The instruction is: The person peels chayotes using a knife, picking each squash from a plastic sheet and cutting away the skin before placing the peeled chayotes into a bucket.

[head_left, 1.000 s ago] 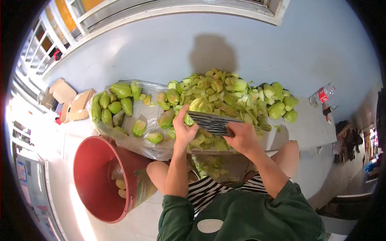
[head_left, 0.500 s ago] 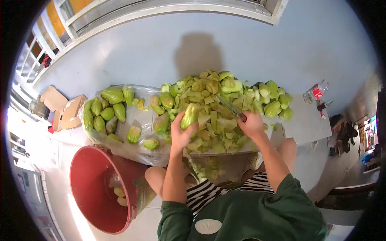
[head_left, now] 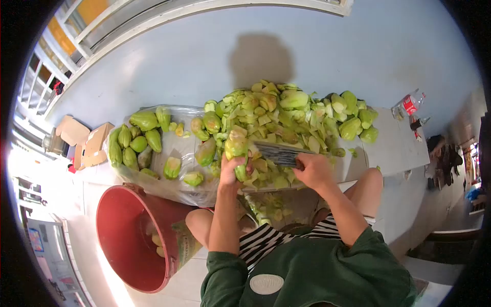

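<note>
My left hand (head_left: 231,170) is wrapped round a partly peeled chayote (head_left: 237,144), held upright over the front of the peel heap. In my right hand (head_left: 313,171) is a knife (head_left: 279,153) with a wide dark blade, blurred by motion, pointing left towards the chayote. A small gap seems to lie between blade tip and fruit. Beneath both hands spreads a large heap of green peelings (head_left: 266,128). Whole chayotes (head_left: 144,121) lie on clear plastic to the left, and more chayotes (head_left: 349,128) are piled at the right end of the heap.
A red bin (head_left: 130,240) with a few pale pieces inside stands on the floor at left. Cardboard boxes (head_left: 94,140) sit at the table's far left. A plastic bottle (head_left: 407,106) is at the right end. The wall (head_left: 189,61) rises behind the table.
The chayote has turned more upright in my left hand. My right hand has moved slightly left and down, and the knife now shows its broad side, close to the chayote.
</note>
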The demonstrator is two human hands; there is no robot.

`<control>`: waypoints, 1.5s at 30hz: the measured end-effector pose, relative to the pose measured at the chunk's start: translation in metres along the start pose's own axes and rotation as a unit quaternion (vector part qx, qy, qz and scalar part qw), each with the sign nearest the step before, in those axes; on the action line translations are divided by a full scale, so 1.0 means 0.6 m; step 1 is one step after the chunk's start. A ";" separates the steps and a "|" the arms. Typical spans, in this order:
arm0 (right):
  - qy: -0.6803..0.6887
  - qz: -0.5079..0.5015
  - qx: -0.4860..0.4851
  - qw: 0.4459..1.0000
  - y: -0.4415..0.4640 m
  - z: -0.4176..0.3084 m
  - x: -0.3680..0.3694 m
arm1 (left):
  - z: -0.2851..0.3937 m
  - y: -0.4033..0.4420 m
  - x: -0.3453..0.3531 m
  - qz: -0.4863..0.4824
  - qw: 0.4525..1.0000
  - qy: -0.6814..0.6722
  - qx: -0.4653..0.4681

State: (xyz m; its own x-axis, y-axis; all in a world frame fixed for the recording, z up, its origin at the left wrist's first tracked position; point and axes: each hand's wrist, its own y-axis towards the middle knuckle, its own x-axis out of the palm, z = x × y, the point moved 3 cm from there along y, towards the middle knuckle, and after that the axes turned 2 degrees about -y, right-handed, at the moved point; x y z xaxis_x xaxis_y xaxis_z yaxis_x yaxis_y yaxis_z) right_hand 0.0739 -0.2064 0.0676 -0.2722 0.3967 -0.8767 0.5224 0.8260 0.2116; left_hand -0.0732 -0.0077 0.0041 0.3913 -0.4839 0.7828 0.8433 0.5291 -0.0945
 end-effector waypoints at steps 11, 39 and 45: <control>-0.038 0.052 -0.263 0.963 0.033 -0.145 0.042 | -0.033 -0.008 -0.036 -0.028 0.993 -0.064 0.093; -0.030 0.006 -0.235 0.971 0.048 -0.120 0.039 | -0.012 0.035 -0.048 0.074 0.970 0.191 0.130; -0.119 -0.096 -0.116 0.981 0.092 -0.067 0.071 | 0.020 0.005 0.003 0.083 0.939 0.330 0.050</control>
State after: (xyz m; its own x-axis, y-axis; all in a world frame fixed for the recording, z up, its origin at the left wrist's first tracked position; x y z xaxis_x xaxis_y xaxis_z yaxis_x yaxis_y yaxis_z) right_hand 0.0588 -0.1279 0.0595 -0.1367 0.1428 -0.9803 0.2744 0.9563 0.1010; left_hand -0.0743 0.0011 0.0126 0.6851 -0.6981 0.2081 0.7246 0.6823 -0.0967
